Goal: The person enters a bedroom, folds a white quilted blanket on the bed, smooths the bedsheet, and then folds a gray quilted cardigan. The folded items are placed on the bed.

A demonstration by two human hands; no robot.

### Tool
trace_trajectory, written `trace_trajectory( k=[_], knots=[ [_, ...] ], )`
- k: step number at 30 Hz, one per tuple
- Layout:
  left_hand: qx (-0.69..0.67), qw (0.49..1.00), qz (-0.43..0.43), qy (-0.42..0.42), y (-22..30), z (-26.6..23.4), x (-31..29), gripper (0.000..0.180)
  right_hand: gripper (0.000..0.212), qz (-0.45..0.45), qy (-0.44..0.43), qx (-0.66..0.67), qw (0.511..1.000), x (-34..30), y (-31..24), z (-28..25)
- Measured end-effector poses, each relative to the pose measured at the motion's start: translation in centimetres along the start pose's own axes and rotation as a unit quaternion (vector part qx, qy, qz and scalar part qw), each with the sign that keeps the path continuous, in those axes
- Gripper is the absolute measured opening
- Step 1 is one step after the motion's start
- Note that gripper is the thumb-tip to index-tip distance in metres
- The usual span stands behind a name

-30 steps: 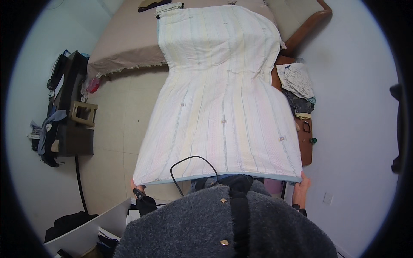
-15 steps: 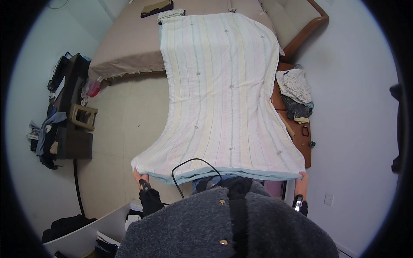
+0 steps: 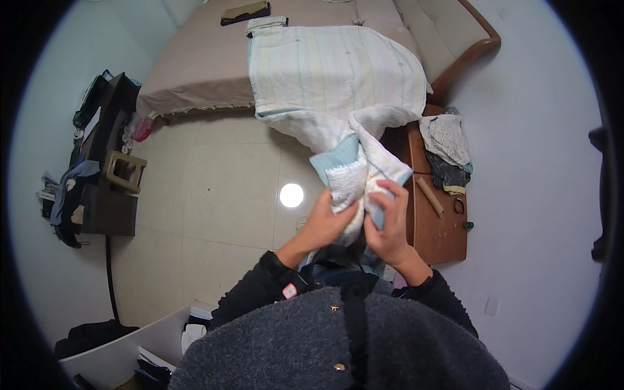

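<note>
A white blanket (image 3: pixel 325 65) with pale stripes and a light blue underside lies over the near part of the bed. Its near end is gathered up in front of my body. My left hand (image 3: pixel 328 221) grips one bunched corner, with the blue side partly turned out. Close beside it, my right hand (image 3: pixel 389 218) holds the other corner, fingers curled round the cloth. The two gathered ends meet between my hands. Between hands and bed the blanket sags in folds.
The bed (image 3: pixel 195 78) has a beige cover and a folded dark-and-tan cloth (image 3: pixel 246 13). A brown cabinet (image 3: pixel 439 234) on the right bears folded clothes (image 3: pixel 447 146) and a cardboard tube (image 3: pixel 429 197). At the left stand a dark desk (image 3: pixel 107 211) and a plastic stool (image 3: pixel 125 172).
My hands have come together from wide apart, bringing the two near corners of the blanket to the middle. The stretched cloth has slackened and bunched, and more floor shows.
</note>
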State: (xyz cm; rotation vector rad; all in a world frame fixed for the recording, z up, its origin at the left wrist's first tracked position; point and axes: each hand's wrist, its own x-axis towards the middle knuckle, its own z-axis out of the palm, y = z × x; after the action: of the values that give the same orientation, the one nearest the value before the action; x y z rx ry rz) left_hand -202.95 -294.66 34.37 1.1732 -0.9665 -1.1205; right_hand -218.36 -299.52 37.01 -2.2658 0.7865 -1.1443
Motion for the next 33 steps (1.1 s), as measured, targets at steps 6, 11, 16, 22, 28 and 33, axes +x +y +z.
trace_trajectory(
  k=[6, 11, 16, 22, 28, 33],
  knots=[
    [0.031, 0.996, 0.079, 0.03, 1.7, 1.5, 0.4, 0.034, 0.059, -0.149, -0.042, -0.075, 0.985, -1.3, 1.5, 0.3],
    [0.069, 0.996, 0.055, 0.016, 3.4, 1.7, 0.3, 0.038, 0.054, -0.204, -0.017, -0.083, 0.975, -1.2, 1.6, 0.1],
    [0.071, 0.997, 0.034, -0.023, 3.2, 1.3, 0.5, 0.05, 0.061, -0.246, -0.127, 0.015, 0.961, -0.7, 1.0, -0.8],
    [0.002, 0.999, -0.042, 0.005, 1.2, 1.3, 0.3, 0.049, 0.076, -0.127, -0.11, 0.131, 0.977, -1.0, 0.3, -0.7],
    [0.14, 0.986, 0.082, -0.043, 2.7, 2.6, -1.1, 0.048, 0.081, 0.314, -0.01, 0.375, 0.872, 0.2, -1.1, -5.9],
    [0.163, 0.934, 0.113, -0.299, 4.2, 5.3, -0.3, 0.044, 0.082, 0.391, -0.153, 0.361, 0.833, 0.3, -2.0, -9.3]
  ],
)
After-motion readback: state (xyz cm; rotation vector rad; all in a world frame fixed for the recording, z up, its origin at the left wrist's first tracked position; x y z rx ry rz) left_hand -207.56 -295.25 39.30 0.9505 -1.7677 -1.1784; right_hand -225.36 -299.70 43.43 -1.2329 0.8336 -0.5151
